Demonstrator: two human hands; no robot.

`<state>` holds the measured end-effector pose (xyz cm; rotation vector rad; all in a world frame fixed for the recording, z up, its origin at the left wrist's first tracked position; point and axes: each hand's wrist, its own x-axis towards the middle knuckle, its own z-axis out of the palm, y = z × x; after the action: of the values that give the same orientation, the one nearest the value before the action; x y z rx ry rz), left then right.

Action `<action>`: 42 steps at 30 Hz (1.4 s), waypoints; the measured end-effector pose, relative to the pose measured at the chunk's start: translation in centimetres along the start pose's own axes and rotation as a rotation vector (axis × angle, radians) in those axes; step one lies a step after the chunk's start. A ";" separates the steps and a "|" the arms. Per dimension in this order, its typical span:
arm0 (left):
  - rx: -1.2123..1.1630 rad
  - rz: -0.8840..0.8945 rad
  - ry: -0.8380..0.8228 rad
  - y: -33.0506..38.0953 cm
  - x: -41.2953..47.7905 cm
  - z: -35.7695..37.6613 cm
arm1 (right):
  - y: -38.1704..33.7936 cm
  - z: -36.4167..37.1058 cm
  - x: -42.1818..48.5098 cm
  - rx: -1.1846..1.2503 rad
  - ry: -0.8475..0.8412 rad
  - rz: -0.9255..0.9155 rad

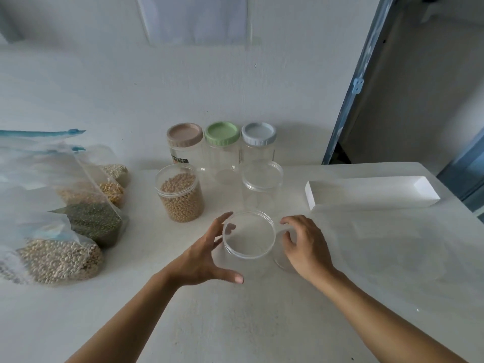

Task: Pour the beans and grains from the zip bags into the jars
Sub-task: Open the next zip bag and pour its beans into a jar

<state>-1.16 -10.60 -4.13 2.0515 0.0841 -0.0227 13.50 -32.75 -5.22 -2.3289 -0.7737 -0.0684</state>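
Observation:
An empty clear jar [248, 254] stands open-topped at the table's middle, between my hands. My left hand [207, 255] has its fingers spread along the jar's left side, the fingertips at its rim and the thumb stretched out in front. My right hand [303, 247] curves beside the jar's right side, fingers apart, over a clear lid [279, 260] lying flat. Behind stand a second empty lidless jar [262, 189] and a jar of tan beans [180, 195]. Zip bags lie at the left: pale beans [60, 260], green grains [97, 221], yellow grains [110, 191].
Three empty jars with beige [185, 133], green [222, 132] and pale blue [258, 132] lids stand against the wall. A long white tray [372, 195] lies at the right. A flattened clear bag [392, 255] lies right of my hands. The table's right edge meets a doorway.

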 end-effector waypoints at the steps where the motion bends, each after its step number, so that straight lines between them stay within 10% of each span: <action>1: 0.039 -0.004 0.006 0.0 -0.4 -1.0 | -0.8 -0.4 0.3 0.077 0.047 -0.019; 7: 0.283 -0.047 0.164 1.6 -4.1 -7.8 | -7.6 -2.9 2.9 0.319 0.044 -0.225; 20: 0.377 -0.029 0.455 9.6 -18.1 -15.4 | -28.2 1.4 5.3 0.461 -0.542 -0.685; 32: 0.610 -0.151 0.777 0.6 -27.3 -25.6 | -37.3 10.9 4.3 -0.139 -0.564 -0.976; 37: 0.724 -0.176 0.810 -3.4 -27.1 -28.5 | -38.1 13.4 4.6 -0.093 -0.468 -0.901; 42: 0.786 -0.174 0.834 -2.4 -26.3 -31.1 | -38.9 12.6 5.6 0.299 -0.746 -0.590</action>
<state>-28.16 16.74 9.54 2.6836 0.8858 0.8072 -5.13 1.12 9.17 -1.7475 -1.6839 0.6442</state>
